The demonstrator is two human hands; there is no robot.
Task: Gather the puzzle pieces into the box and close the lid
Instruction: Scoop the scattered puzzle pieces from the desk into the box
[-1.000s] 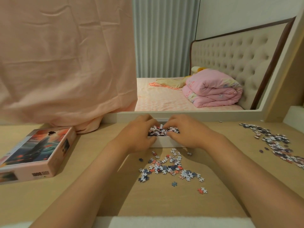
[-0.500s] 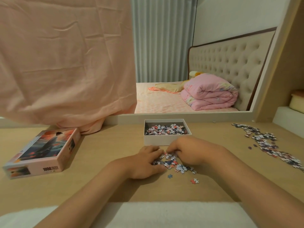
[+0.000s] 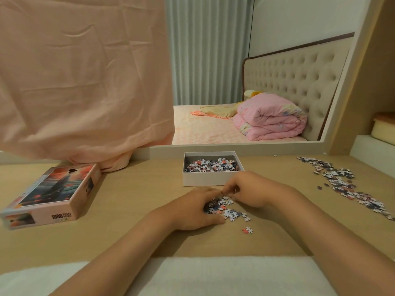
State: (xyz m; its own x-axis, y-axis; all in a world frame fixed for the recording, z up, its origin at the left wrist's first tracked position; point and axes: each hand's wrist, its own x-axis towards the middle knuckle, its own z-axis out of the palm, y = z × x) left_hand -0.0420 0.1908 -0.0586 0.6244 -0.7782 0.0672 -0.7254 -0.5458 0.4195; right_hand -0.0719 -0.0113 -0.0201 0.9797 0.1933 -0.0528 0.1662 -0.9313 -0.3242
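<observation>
A white open box (image 3: 205,179) stands on the wooden desk and holds several puzzle pieces. Just in front of it lies a small pile of puzzle pieces (image 3: 229,212). My left hand (image 3: 193,209) and my right hand (image 3: 254,190) are cupped around this pile from both sides, fingers curled into the pieces. Two loose pieces (image 3: 248,230) lie a little nearer to me. The picture-printed lid (image 3: 53,193) lies flat at the left. A long scatter of pieces (image 3: 346,184) covers the desk at the right.
A pink cloth (image 3: 85,82) hangs over the left of a mirror (image 3: 235,71) behind the desk. A white shelf (image 3: 374,154) with a yellow container stands at the far right. A white towel (image 3: 213,274) lies along the desk's near edge.
Both hands left the box, where they dropped pieces, and came back to the pile in front of it. They have now pushed the pile tighter together between them.
</observation>
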